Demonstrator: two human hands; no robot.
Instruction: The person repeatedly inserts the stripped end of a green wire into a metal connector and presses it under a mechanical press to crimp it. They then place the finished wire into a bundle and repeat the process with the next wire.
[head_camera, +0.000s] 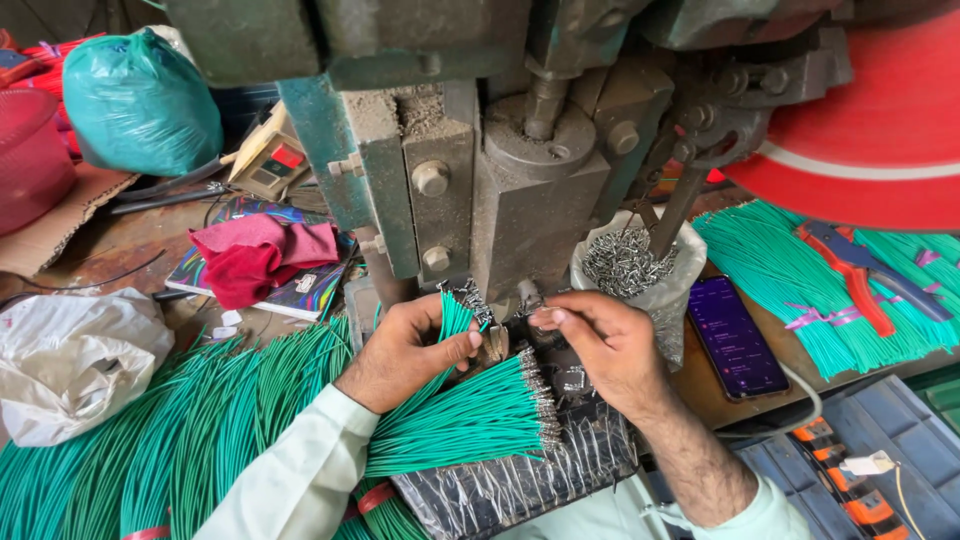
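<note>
Under the grey press — green wires in left-hand grip.

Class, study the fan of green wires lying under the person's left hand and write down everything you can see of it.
The wire fan is a bunch of thin wires in green plastic sleeving, each tipped with a small silvery metal terminal. It lies nearly flat, gathered near the left hand's wrist and spreading rightward, tips lined up in a curved row. It rests on a shiny ribbed black pad before the press. The left hand lies over it, pinching a few more wires upright.
</note>
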